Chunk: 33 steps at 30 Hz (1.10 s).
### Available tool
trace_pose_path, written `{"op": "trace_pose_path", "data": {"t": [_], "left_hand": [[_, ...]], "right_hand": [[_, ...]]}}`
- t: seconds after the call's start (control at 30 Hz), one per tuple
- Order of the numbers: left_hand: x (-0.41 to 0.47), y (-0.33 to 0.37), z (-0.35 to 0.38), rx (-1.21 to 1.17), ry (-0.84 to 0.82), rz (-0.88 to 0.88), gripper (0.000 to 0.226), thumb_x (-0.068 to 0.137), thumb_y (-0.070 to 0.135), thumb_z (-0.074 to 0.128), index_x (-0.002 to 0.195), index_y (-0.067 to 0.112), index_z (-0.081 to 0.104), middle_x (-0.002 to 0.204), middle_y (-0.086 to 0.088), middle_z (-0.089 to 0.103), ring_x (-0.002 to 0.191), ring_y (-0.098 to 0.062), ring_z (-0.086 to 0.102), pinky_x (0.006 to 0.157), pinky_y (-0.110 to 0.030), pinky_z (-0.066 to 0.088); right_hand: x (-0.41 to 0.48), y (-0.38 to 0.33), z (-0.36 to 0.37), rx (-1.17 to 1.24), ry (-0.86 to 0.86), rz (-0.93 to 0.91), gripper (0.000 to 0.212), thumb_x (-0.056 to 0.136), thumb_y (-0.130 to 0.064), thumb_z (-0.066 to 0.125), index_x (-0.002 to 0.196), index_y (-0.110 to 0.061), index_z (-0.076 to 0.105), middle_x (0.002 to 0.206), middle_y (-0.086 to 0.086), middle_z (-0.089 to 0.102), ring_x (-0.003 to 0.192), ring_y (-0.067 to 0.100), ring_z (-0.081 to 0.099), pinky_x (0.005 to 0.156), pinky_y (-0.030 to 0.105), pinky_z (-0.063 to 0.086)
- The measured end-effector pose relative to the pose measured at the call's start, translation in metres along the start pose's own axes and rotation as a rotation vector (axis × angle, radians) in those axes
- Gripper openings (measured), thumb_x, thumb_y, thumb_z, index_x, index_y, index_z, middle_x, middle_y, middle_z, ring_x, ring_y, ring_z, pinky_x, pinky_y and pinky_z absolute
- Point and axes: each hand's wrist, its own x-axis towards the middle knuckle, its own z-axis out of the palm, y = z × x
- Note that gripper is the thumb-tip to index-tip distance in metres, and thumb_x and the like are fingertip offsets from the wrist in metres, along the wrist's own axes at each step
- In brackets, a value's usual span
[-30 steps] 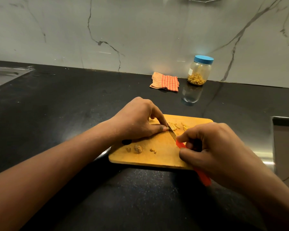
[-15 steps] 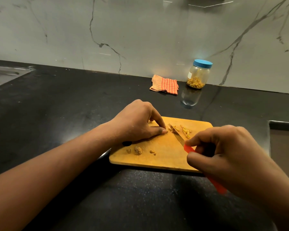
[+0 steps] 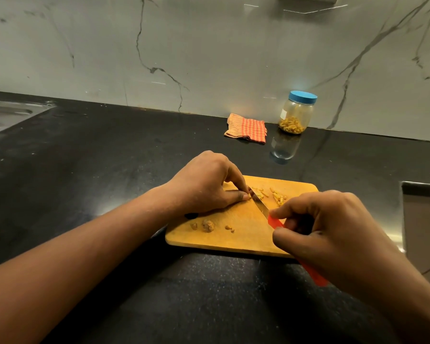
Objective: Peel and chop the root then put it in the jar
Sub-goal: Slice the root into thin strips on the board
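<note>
While chopping looks well underway, the task is not finished. Yellow chopped pieces (image 3: 278,196) lie scattered on the far right part of the wooden cutting board (image 3: 233,239). Brownish peel scraps (image 3: 207,225) sit near its front left edge, so peeling seems done. Left to do, by my read: cut the last bit of root (image 3: 249,196), open the jar (image 3: 297,112), move the pieces in. The jar stands at the back of the desk (image 3: 109,157) by the wall, blue lid on, some yellow pieces inside, well apart from the board. A checked cloth (image 3: 246,129) lies just left of it. Left hand (image 3: 206,184) rests on the board, fingers (image 3: 236,176) curled down, pinching the root between thumb and index tip. Only a sliver of root shows; the rest is hidden under the hand. Right hand (image 3: 333,234) grips the red-handled knife (image 3: 260,202), fingers wrapped round the handle. Blade angles across the board, its tip right at the left fingertips, touching or just beside the root; cannot tell which. Cut pieces lie just beyond the blade.
</note>
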Motion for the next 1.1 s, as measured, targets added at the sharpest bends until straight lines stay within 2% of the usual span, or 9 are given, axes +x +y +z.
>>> {"op": "trace_pose_path", "data": {"t": [0.1, 0.3, 0.53, 0.67, 0.83, 0.97, 1.1], "left_hand": [[0.000, 0.000, -0.001, -0.008, -0.003, -0.006, 0.016, 0.086, 0.036, 0.071, 0.100, 0.031, 0.077, 0.105, 0.013, 0.072, 0.099, -0.009, 0.060, 0.083, -0.023, 0.050], [0.000, 0.001, -0.001, -0.008, -0.006, -0.006, 0.018, 0.086, 0.035, 0.070, 0.102, 0.029, 0.076, 0.105, 0.012, 0.072, 0.099, -0.009, 0.059, 0.077, -0.016, 0.046], [0.000, 0.001, -0.001, -0.004, -0.006, -0.011, 0.018, 0.086, 0.035, 0.071, 0.102, 0.030, 0.077, 0.104, 0.011, 0.072, 0.098, -0.009, 0.060, 0.078, -0.020, 0.049], [0.000, 0.001, -0.001, -0.011, 0.003, -0.021, 0.017, 0.085, 0.036, 0.071, 0.100, 0.031, 0.077, 0.102, 0.011, 0.072, 0.096, -0.009, 0.059, 0.078, -0.022, 0.052], [-0.001, 0.001, 0.000, -0.037, 0.004, -0.016, 0.015, 0.085, 0.037, 0.072, 0.097, 0.031, 0.078, 0.099, 0.011, 0.072, 0.094, -0.008, 0.060, 0.079, -0.028, 0.056], [-0.001, -0.001, 0.000, -0.038, -0.001, -0.013, 0.014, 0.085, 0.038, 0.072, 0.096, 0.031, 0.078, 0.100, 0.012, 0.071, 0.096, -0.009, 0.061, 0.080, -0.026, 0.055], [-0.001, 0.000, 0.001, -0.037, -0.002, -0.007, 0.015, 0.086, 0.037, 0.071, 0.097, 0.031, 0.077, 0.102, 0.013, 0.071, 0.097, -0.008, 0.061, 0.078, -0.020, 0.051]], "right_hand": [[0.000, 0.000, 0.001, 0.002, -0.006, 0.002, 0.024, 0.072, -0.028, 0.070, 0.094, -0.022, 0.075, 0.064, -0.011, 0.062, 0.078, -0.003, 0.058, 0.062, 0.004, 0.045], [0.001, 0.000, 0.002, -0.011, -0.007, -0.001, 0.023, 0.074, -0.027, 0.071, 0.096, -0.023, 0.074, 0.064, -0.012, 0.060, 0.078, -0.005, 0.056, 0.058, 0.004, 0.042], [0.012, 0.001, 0.005, -0.041, -0.044, 0.001, 0.020, 0.078, -0.027, 0.069, 0.097, -0.024, 0.074, 0.067, -0.003, 0.061, 0.067, 0.010, 0.057, 0.061, 0.022, 0.049], [0.014, 0.000, 0.007, -0.052, -0.045, -0.001, 0.024, 0.081, -0.028, 0.067, 0.104, -0.024, 0.071, 0.069, -0.004, 0.060, 0.065, 0.010, 0.055, 0.058, 0.015, 0.045], [0.001, -0.002, 0.001, -0.056, -0.045, -0.011, 0.023, 0.076, -0.031, 0.069, 0.098, -0.025, 0.073, 0.069, -0.007, 0.061, 0.076, 0.003, 0.057, 0.065, 0.020, 0.050], [-0.008, -0.003, -0.005, -0.054, -0.039, 0.003, 0.024, 0.071, -0.035, 0.068, 0.093, -0.027, 0.074, 0.066, -0.014, 0.060, 0.080, -0.006, 0.056, 0.061, 0.010, 0.046], [-0.011, -0.004, -0.005, -0.070, -0.008, 0.015, 0.027, 0.070, -0.036, 0.067, 0.095, -0.026, 0.074, 0.070, -0.015, 0.062, 0.081, -0.005, 0.058, 0.060, 0.013, 0.050]]}}
